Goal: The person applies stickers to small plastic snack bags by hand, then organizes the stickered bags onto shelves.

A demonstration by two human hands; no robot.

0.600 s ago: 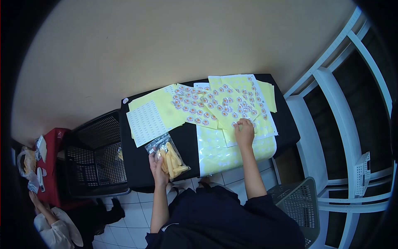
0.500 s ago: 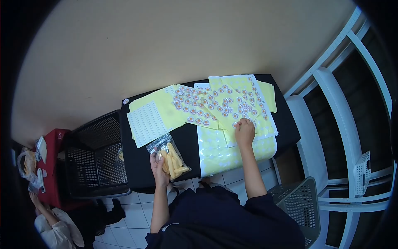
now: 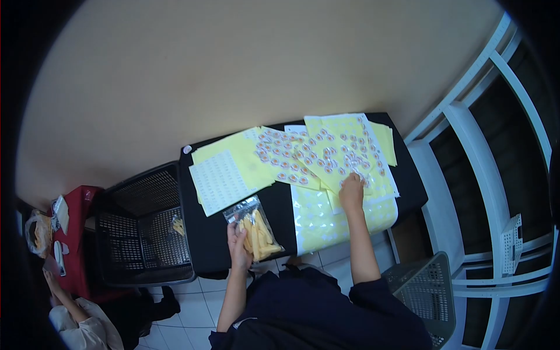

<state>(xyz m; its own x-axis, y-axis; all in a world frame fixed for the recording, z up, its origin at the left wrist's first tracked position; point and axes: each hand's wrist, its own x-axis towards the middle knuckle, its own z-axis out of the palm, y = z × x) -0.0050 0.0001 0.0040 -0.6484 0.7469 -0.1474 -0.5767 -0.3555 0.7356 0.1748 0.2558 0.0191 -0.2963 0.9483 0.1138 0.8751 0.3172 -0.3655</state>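
My left hand (image 3: 239,249) grips a clear zip bag (image 3: 261,236) of pale yellow snack sticks at the table's front edge. The bag lies tilted, its zip end pointing away from me. To the right, my right hand (image 3: 352,192) has its fingers pinched together at a small round sticker on a yellow sticker sheet (image 3: 315,167). The fingertips partly hide that sticker. Several overlapping sheets with round orange-centred stickers lie around it. A white printed label sheet (image 3: 219,182) rests on yellow sheets at the left, beyond the bag.
A black crate (image 3: 143,233) with a small bag of sticks (image 3: 178,226) inside stands left of the black-covered table (image 3: 204,245). Further left, a person's hand (image 3: 51,284) works at a red-covered table (image 3: 79,233). A grey basket (image 3: 429,297) and white railing (image 3: 461,134) are at the right.
My view has shifted, so the table and both hands appear slightly further right and lower. The left hand still holds the bag, and the right hand stays at the sticker sheet.
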